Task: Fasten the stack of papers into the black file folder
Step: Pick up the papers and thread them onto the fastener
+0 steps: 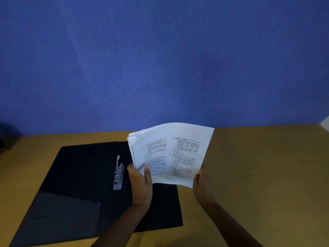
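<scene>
The black file folder point(76, 184) lies open and flat on the wooden table. Its metal clip mechanism point(118, 174) sits along the spine, with its lever raised. A thick stack of printed white papers point(170, 154) is held tilted up in the air above the folder's right half. A row of punched holes runs down the stack's left edge. My left hand point(141, 184) grips the lower left corner of the stack, thumb on the top sheet. At the lower right corner my right hand point(202, 184) holds the stack.
The wooden table point(258, 175) stretches to the right of the folder. A blue wall point(160, 59) rises directly behind the table. A dark object point(2, 139) sits at the far left edge. The folder's inner pocket point(62, 211) lies at the lower left.
</scene>
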